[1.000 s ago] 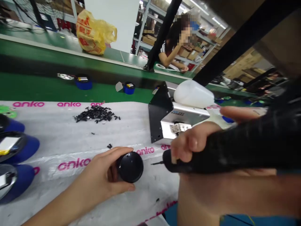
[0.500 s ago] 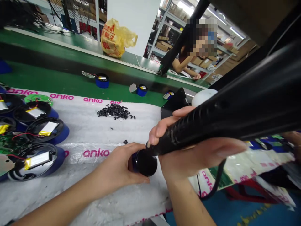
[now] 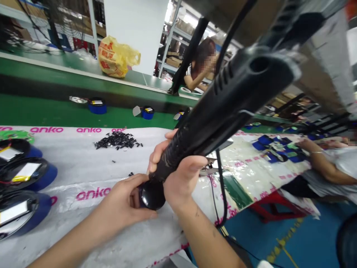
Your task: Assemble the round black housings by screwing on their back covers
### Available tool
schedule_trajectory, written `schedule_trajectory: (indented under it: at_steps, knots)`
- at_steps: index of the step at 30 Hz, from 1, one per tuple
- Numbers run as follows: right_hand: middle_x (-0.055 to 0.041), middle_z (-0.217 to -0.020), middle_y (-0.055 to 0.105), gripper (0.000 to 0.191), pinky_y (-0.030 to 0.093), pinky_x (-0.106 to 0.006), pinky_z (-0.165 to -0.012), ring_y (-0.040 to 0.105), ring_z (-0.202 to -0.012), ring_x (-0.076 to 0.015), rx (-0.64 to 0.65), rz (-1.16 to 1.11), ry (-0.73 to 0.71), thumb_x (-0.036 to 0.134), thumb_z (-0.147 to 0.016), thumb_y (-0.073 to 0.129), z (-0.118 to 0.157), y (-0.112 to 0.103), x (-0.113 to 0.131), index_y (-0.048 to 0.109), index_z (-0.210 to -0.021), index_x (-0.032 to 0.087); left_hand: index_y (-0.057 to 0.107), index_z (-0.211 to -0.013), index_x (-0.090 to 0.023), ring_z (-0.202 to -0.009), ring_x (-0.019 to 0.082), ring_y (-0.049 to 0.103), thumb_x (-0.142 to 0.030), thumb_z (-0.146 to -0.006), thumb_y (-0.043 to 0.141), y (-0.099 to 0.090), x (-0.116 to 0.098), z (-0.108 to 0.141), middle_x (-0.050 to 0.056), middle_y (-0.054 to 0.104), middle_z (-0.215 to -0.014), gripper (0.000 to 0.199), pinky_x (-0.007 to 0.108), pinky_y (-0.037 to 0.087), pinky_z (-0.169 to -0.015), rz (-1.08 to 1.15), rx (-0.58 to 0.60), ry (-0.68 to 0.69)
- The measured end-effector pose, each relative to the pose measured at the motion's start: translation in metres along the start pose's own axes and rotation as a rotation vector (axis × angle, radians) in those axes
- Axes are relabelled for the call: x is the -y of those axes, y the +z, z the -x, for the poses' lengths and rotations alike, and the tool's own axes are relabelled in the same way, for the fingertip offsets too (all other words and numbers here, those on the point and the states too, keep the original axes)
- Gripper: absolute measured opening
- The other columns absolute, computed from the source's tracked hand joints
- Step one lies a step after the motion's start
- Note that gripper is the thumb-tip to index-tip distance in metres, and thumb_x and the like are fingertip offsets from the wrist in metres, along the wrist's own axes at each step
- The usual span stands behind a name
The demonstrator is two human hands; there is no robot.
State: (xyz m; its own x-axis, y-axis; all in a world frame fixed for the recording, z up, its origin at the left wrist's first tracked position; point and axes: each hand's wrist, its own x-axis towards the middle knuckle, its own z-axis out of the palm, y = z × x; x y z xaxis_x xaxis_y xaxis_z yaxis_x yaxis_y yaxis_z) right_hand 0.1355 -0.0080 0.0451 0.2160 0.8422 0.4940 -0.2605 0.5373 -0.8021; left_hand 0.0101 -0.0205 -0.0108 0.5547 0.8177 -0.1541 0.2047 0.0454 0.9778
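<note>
Left hand (image 3: 121, 204): you are gripping a round black part (image 3: 153, 196) above the white-covered worktop (image 3: 125, 245).
Right hand (image 3: 178, 176): you are clasping a black driver (image 3: 200, 115), its nose meeting the part's rim; tip hidden.
Slip risk: tilting or loose holding could be skidding the bit.
Room: blue housings (image 3: 47, 176) are crowding left; bare sheet is lying between; the near edge is running by your right forearm.

Hidden tip of the black driver (image 3: 206, 115) at the round black part (image 3: 153, 196), mostly hidden metal piece (image 3: 209, 169) behind driver and right hand (image 3: 181, 176), blue housings (image 3: 46, 208) cut off by the left edge, heap of black pieces (image 3: 118, 140) too small to identify, cropped co-worker (image 3: 329, 167) at right
</note>
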Motion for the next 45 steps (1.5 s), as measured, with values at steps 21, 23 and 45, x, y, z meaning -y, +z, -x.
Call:
schedule_trajectory:
  at_steps: [21, 23, 45]
  knots:
    - [0.0066, -0.046, 0.052, 0.064, 0.036, -0.027, -0.025, 0.044, -0.028, -0.0160, -0.401, 0.253, -0.102, 0.085, -0.080, 0.041, -0.017, -0.044, 0.067, 0.053, -0.094, 0.024, 0.055, -0.123, -0.030, -0.108, 0.022, 0.061, -0.025, -0.077, 0.076, 0.005, 0.009, -0.004, 0.003, 0.054, -0.118, 0.051, 0.034, 0.051, -0.092, -0.461, -0.248, 0.342]
    - [0.0061, -0.041, 0.051, 0.066, 0.037, -0.027, -0.026, 0.042, -0.025, -0.0161, -0.311, 0.212, -0.065, 0.088, -0.079, 0.039, -0.011, -0.019, 0.066, 0.053, -0.088, 0.024, 0.055, -0.122, -0.027, -0.108, 0.021, 0.060, -0.022, -0.076, 0.077, 0.005, 0.005, -0.004, 0.003, 0.053, -0.116, 0.051, 0.033, 0.050, -0.092, -0.433, -0.227, 0.333]
    - [0.0001, -0.056, 0.065, 0.038, 0.052, -0.035, -0.040, 0.059, -0.040, -0.0222, 0.023, 0.011, 0.104, 0.064, -0.079, 0.068, 0.007, -0.027, 0.029, 0.063, -0.098, 0.031, 0.063, -0.119, -0.019, -0.095, 0.027, 0.068, -0.035, -0.057, 0.086, 0.014, 0.027, -0.017, 0.010, 0.070, -0.108, 0.068, 0.036, 0.056, -0.086, -0.312, -0.215, 0.393]
